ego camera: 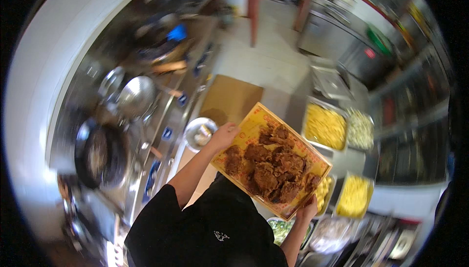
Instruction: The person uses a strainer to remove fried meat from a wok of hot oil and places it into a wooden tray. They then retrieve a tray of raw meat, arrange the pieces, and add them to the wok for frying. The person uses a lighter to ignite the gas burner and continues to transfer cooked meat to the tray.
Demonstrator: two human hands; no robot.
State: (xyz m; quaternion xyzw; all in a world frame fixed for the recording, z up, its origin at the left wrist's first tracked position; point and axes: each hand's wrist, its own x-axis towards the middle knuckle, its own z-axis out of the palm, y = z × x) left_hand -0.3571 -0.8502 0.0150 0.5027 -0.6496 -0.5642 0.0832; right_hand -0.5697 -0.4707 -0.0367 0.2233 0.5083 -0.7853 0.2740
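Observation:
A rectangular wooden tray (pixel 292 133) is held up in front of my body, tilted across the view. Yellow printed paper (pixel 246 129) lines its bottom. Several dark brown pieces of fried meat (pixel 271 164) lie heaped on the paper, mostly towards the right half. My left hand (pixel 226 136) grips the tray's left edge, fingers partly hidden behind the rim. At the lower right corner, my right hand (pixel 307 208) has hold of the tray too. Beside my left hand stands a white bowl (pixel 190 135) with pale, wrapped-looking items inside.
On the left runs a steel cooking range (pixel 166 107) with a black wok (pixel 82 153) and a steel perforated ladle (pixel 137 96). Metal pans of yellow strips (pixel 326 125), shredded pale vegetable (pixel 359 129) and chopped greens (pixel 280 230) stand right. A brown mat (pixel 234 91) covers part of the floor ahead.

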